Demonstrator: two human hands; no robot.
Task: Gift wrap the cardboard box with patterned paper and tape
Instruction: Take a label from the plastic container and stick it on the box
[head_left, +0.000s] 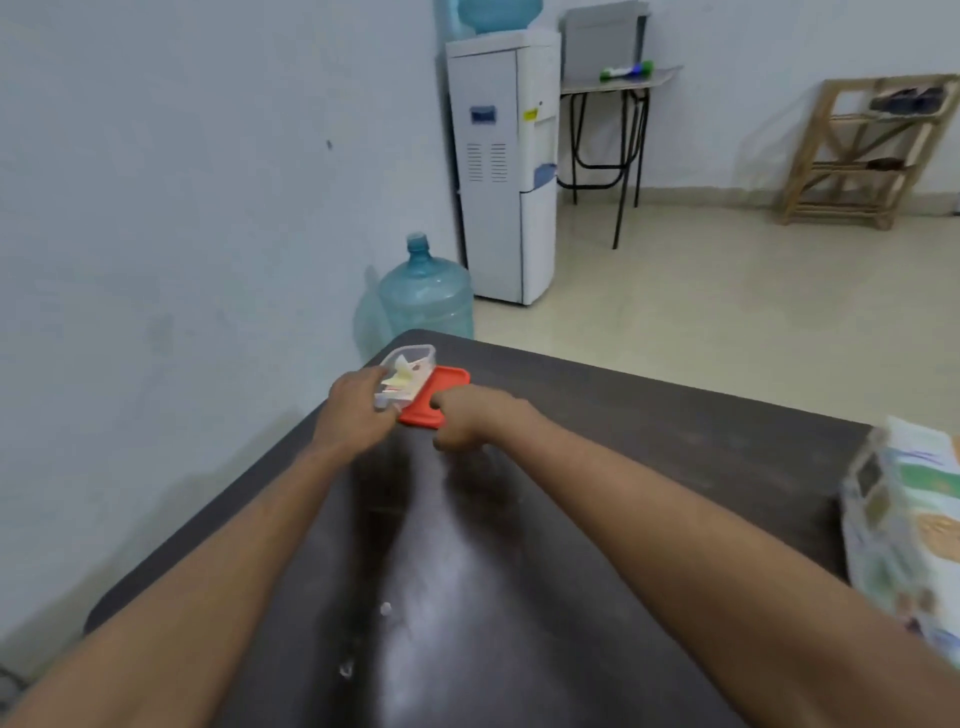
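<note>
Both arms reach out to the far left corner of the dark table (623, 441). L hand (358, 410): grip closed round the near end of a small clear tub (415, 358), which is tilted and raised at its near end. Pale paper-like bits sit inside the tub, too blurred to say what they are. The tub's far end rests on or just over a red lid (441, 395) lying flat on the table.

R hand (467, 415): fingers curled, narrow grip, one fingertip touching the lid's near right edge. Can't tell whether it pinches the lid or only touches it.

Task item: the paper-covered box (904, 519) sits at the table's right edge, well apart from both hands and partly cut off by the frame. The patterned paper is pale with green, blue and tan motifs. No bare cardboard shows.

Two small white scraps (385, 608) lie on the table between the forearms.

Bkgd: a blue water jug (426, 296) stands on the floor just past the table corner, next to a white water dispenser (504, 166) against the wall. A small black-legged desk (618, 83) is beside that. A wooden rack (872, 150) stands at far right.
</note>
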